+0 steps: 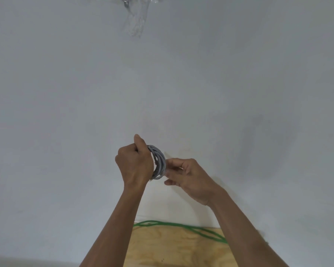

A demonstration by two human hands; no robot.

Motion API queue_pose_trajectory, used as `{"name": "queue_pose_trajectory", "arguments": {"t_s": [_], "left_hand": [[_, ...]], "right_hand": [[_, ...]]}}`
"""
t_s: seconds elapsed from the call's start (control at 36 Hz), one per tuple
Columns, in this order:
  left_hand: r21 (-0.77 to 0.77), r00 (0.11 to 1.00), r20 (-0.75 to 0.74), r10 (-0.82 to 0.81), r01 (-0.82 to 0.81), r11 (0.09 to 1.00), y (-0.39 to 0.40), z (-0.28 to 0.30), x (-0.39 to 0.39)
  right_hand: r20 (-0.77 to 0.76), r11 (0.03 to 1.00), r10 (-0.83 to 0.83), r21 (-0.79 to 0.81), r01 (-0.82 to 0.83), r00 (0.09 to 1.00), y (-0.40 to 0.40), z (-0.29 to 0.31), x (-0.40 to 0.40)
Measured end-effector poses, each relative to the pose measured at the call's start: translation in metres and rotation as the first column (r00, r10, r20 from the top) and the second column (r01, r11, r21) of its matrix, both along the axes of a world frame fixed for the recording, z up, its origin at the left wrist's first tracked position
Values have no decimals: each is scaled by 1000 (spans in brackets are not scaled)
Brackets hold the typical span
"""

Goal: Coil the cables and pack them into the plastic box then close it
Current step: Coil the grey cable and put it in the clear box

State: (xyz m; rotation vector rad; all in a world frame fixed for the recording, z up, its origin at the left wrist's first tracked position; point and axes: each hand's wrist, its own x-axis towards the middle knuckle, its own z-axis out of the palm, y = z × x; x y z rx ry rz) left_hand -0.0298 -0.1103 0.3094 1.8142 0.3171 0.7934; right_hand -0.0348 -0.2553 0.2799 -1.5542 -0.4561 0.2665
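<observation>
With the grey cable coil (158, 162) raised before the wall, gripped in the closed left hand (135, 164) and pinched at its edge by the right hand (187, 178), any loosened grip could let the loops spring apart, while the green cable (181, 227) lies uncoiled on the plywood counter (172, 251) below.

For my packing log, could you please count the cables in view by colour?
Grey cable, coiled, held by the left hand and right hand: 1
Green cable, lying loose on the wooden board: 1
Total: 2
</observation>
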Motion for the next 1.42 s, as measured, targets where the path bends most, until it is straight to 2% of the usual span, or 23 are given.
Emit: {"name": "queue_pose_trajectory", "arguments": {"t_s": [0.06, 0.11, 0.19, 0.28, 0.39, 0.47, 0.61, 0.75, 0.92, 1.0, 1.08, 1.25, 1.42], "left_hand": [[-5, 1000, 8, 6, -6, 1000, -2, 0, 0], [-25, 1000, 12, 12, -12, 1000, -2, 1, 0], [-40, 1000, 13, 15, -15, 999, 0, 1, 0], [-77, 1000, 8, 23, -22, 997, 2, 3, 2], [-87, 1000, 1, 25, -25, 996, 3, 3, 3], [-88, 1000, -3, 22, -22, 996, 6, 2, 4], [-90, 999, 22, 30, -28, 996, 5, 3, 4], [-59, 993, 95, 76, -71, 996, 1, 7, 3], [-49, 990, 88, 111, -107, 993, 6, 3, 8], [-37, 989, 95, 109, -106, 994, 5, 0, 8], [-41, 989, 92, 117, -114, 993, 5, 0, 9], [-70, 979, 111, 170, -163, 984, 8, -1, 10], [-95, 985, 71, 157, -150, 984, 8, 0, 12]], "right_hand": [[57, 995, -92, -44, 95, 994, 8, -6, -2], [34, 990, -137, -8, 138, 990, 12, -8, -1], [-35, 993, -99, 67, 101, 995, 11, -7, -3], [16, 996, -76, 47, 75, 997, 11, -5, -5], [46, 989, -140, 59, 137, 989, 16, -5, -6], [-76, 973, -153, 161, 164, 985, 16, -7, -5], [-382, 900, -4, 402, 170, 924, 19, -2, -7], [-486, 812, 47, 527, 249, 873, 28, -2, -13], [-416, 869, -16, 445, 218, 909, 31, -8, -17], [-347, 874, -132, 401, 274, 928, 36, -8, -20], [-327, 854, -234, 381, 355, 916, 42, -7, -21], [-323, 831, -193, 449, 330, 926, 47, -8, -26], [-277, 795, -328, 436, 422, 903, 53, -9, -29]]}}
